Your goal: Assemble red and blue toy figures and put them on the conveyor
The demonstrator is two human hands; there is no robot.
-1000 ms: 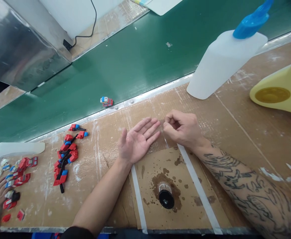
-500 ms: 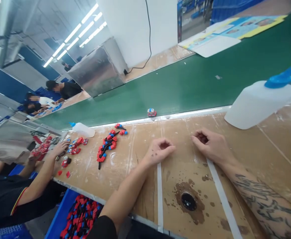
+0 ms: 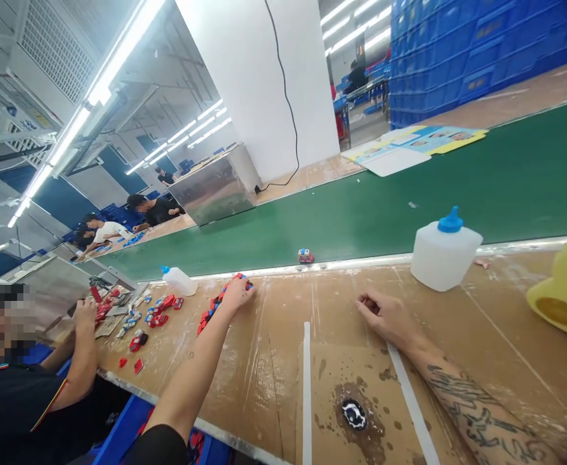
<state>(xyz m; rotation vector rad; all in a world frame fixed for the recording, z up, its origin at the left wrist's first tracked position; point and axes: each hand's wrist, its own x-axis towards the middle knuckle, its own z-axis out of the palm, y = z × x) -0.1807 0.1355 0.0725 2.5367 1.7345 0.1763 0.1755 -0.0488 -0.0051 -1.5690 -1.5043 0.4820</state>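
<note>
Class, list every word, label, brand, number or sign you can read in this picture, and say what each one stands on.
No text can be read for certain.
Blue crates: brownish marks, too blurred.
Printed card beyond the green surface: any lettering is too small.
Ceiling fixture at upper left: bluish marks, too blurred.
</note>
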